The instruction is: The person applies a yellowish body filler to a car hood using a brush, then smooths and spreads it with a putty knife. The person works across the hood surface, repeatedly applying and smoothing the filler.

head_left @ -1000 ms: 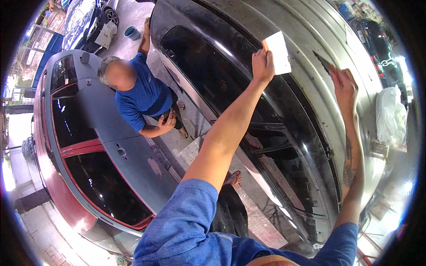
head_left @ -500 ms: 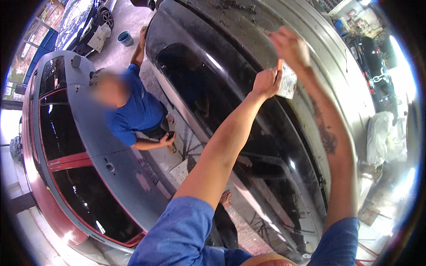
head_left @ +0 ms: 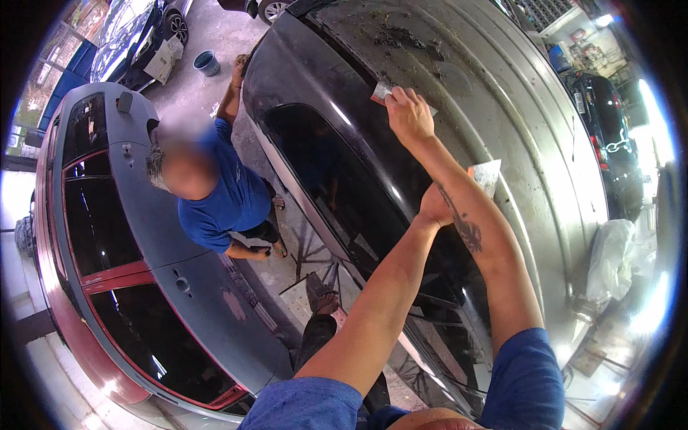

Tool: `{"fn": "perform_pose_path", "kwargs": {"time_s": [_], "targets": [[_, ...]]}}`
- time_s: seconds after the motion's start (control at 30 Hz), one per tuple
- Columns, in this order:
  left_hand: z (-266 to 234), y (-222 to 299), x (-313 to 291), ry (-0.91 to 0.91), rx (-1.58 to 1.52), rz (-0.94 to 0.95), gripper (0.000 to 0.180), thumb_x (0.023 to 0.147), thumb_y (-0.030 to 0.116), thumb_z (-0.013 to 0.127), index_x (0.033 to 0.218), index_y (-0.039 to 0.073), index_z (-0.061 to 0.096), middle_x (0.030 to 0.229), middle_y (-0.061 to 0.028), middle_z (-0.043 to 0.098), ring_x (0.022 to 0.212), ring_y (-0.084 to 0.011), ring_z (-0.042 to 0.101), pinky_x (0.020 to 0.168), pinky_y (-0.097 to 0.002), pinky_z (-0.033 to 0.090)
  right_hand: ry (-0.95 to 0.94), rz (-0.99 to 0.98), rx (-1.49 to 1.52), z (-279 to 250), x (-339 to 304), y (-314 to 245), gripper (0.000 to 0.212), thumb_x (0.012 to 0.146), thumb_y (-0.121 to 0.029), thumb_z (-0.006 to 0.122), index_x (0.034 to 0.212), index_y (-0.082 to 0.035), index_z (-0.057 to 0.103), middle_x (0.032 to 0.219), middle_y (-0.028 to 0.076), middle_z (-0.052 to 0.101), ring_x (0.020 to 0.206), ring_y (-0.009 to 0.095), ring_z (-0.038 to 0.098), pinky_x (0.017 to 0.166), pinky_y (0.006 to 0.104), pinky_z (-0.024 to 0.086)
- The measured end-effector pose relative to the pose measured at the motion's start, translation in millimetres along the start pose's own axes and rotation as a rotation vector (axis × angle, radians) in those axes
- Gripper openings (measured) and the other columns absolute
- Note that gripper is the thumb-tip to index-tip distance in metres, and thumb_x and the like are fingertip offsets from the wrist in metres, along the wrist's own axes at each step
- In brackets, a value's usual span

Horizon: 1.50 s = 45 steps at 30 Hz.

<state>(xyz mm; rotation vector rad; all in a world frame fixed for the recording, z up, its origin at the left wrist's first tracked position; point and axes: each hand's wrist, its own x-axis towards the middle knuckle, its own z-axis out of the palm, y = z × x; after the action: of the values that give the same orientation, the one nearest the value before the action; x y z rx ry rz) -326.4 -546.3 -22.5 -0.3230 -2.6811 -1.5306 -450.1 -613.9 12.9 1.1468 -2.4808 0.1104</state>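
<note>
My right hand (head_left: 410,118) is closed on a flat scraper (head_left: 381,93), a thin grey plate with a reddish edge. It presses near the seam between the car's glossy black side and its dull grey roof (head_left: 530,136). Lower down, my left hand (head_left: 436,204) is closed on another flat, whitish, smeared scraper (head_left: 489,174) with an orange edge, held over the roof. My right forearm crosses in front of the left hand and hides part of its fingers. Dark crumbly residue (head_left: 401,37) lies on the roof beyond my right hand.
To the left, a person in a blue shirt (head_left: 233,183) stands between this car and a grey-and-red car (head_left: 179,287), one hand on the black car's front. A bucket (head_left: 206,63) stands on the floor ahead. Clear plastic wrapping (head_left: 610,258) hangs at the right.
My right hand has moved left and farther away, from beside the left hand to the roof seam. My left hand has dropped slightly nearer. The view has shifted a little.
</note>
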Motion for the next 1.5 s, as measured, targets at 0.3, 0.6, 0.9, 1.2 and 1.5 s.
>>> {"fn": "perform_pose_path", "kwargs": {"time_s": [0.3, 0.6, 0.9, 1.2, 1.5], "targets": [[-12.9, -0.3, 6.0, -0.259, -0.003, 0.026, 0.051, 0.088, 0.041, 0.05, 0.129, 0.01, 0.053, 0.131, -0.0155, 0.054, 0.124, -0.0311, 0.048, 0.104, -0.0436, 0.036, -0.131, 0.037, 0.029, 13.6, 69.1, 15.7, 0.012, 0.082, -0.011, 0.056, 0.082, -0.004, 0.066, 0.093, 0.009, 0.057, 0.094, 0.026, 0.058, 0.084, 0.0388, 0.049], [2.3, -1.9, 0.7, 0.047, 0.035, 0.11, 0.055, 0.085, 0.046, 0.054, 0.129, 0.013, 0.054, 0.136, -0.0101, 0.052, 0.127, -0.0276, 0.047, 0.106, -0.042, 0.036, -0.194, 0.035, 0.076, 16.6, 46.4, -2.3, 0.011, 0.083, -0.01, 0.054, 0.079, -0.002, 0.062, 0.093, 0.014, 0.057, 0.089, 0.031, 0.059, 0.079, 0.0427, 0.051], [14.1, -12.5, 2.7, 0.04, 0.005, 0.132, 0.053, 0.082, 0.037, 0.056, 0.126, 0.009, 0.053, 0.131, -0.0144, 0.052, 0.12, -0.0341, 0.05, 0.101, -0.0447, 0.041, -0.354, 0.185, 0.045, 21.0, 109.0, -2.2, 0.023, 0.092, -0.018, 0.049, 0.097, -0.008, 0.069, 0.103, 0.014, 0.058, 0.098, 0.031, 0.059, 0.08, 0.0414, 0.052], [17.7, -15.0, 0.0, 0.023, -0.036, 0.151, 0.05, 0.079, 0.028, 0.055, 0.123, 0.007, 0.055, 0.128, -0.0174, 0.054, 0.119, -0.0347, 0.05, 0.101, -0.0444, 0.041, -0.16, 0.31, 0.136, 35.6, 136.6, 2.1, 0.026, 0.095, -0.02, 0.049, 0.091, -0.001, 0.066, 0.096, 0.019, 0.06, 0.089, 0.031, 0.062, 0.077, 0.041, 0.053], [23.4, -15.4, 1.7, 0.167, -0.049, 0.172, 0.031, 0.082, 0.023, 0.055, 0.104, 0.002, 0.058, 0.095, -0.0172, 0.061, 0.092, -0.0327, 0.059, 0.085, -0.0424, 0.046, -0.18, 0.002, 0.112, 50.5, 146.3, -8.5, 0.014, 0.081, -0.009, 0.056, 0.086, -0.001, 0.067, 0.096, 0.015, 0.058, 0.092, 0.03, 0.06, 0.077, 0.0418, 0.051]]}}
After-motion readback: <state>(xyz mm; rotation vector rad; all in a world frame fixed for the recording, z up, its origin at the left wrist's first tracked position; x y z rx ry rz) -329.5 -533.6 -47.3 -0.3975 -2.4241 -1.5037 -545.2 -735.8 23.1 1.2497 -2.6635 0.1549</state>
